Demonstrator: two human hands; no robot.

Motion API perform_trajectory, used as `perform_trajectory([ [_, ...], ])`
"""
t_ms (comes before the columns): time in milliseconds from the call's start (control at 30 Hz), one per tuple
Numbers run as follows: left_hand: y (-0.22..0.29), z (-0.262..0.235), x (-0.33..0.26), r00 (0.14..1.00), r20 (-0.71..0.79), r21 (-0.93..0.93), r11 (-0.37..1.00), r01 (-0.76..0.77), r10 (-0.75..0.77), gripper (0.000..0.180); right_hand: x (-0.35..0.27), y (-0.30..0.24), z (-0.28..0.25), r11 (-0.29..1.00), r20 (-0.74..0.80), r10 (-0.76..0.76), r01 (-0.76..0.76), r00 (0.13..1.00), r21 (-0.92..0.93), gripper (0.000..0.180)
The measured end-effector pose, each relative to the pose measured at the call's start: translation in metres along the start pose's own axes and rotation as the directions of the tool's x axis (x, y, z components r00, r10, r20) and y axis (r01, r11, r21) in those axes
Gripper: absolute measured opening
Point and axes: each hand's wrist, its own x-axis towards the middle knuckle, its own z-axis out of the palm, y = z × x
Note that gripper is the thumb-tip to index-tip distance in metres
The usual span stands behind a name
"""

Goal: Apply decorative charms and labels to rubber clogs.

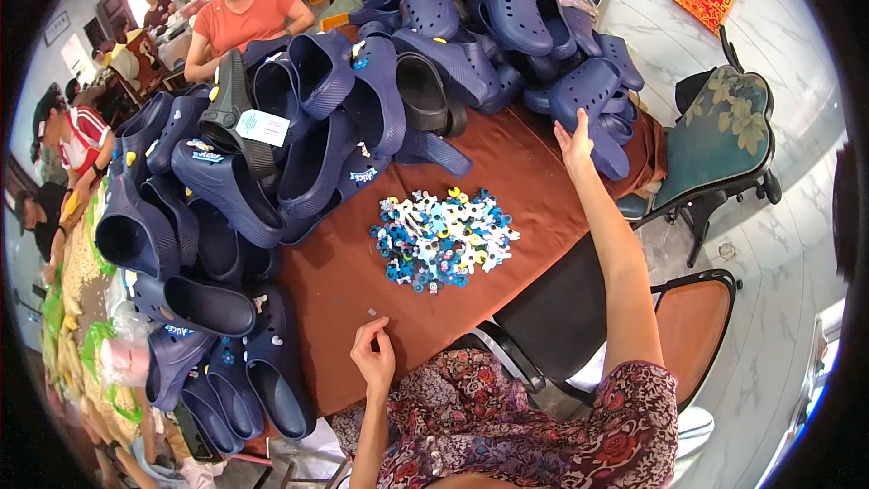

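Note:
My right hand [576, 143] reaches to the far right of the table and grips a navy clog [584, 91] by its lower edge. That clog rests among a heap of plain navy clogs [516, 18] with round holes. My left hand [373, 358] is loosely curled over the near table edge, with nothing visible in its fingers. Just beyond its fingertips lies a tiny pale piece [372, 312]. Mid-table is a pile of small shoe charms [444, 235] in white, blue and yellow. To the left are stacked navy clogs [226, 186], several bearing charms.
A brown cloth [335, 335] covers the table. A white tag [262, 128] hangs on a dark clog at the left. Chairs [724, 127] stand at the right. A person in an orange shirt [249, 18] sits across the table; others work at the far left near plastic bags [100, 344].

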Motion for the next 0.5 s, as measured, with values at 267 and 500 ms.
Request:
perform_trajectory([
  [267, 0.008, -0.002, 0.003, 0.999, -0.031, 0.032, 0.999, 0.037, -0.036, 0.018, -0.077, 0.011, -0.058, 0.988, 0.270, 0.146, -0.154, 0.952, 0.008, 0.057],
  [500, 0.009, -0.009, 0.005, 0.998, -0.035, 0.001, 0.999, 0.053, -0.053, 0.016, -0.196, -0.011, -0.121, 0.959, 0.513, 0.221, -0.091, 0.829, -0.268, 0.060],
])
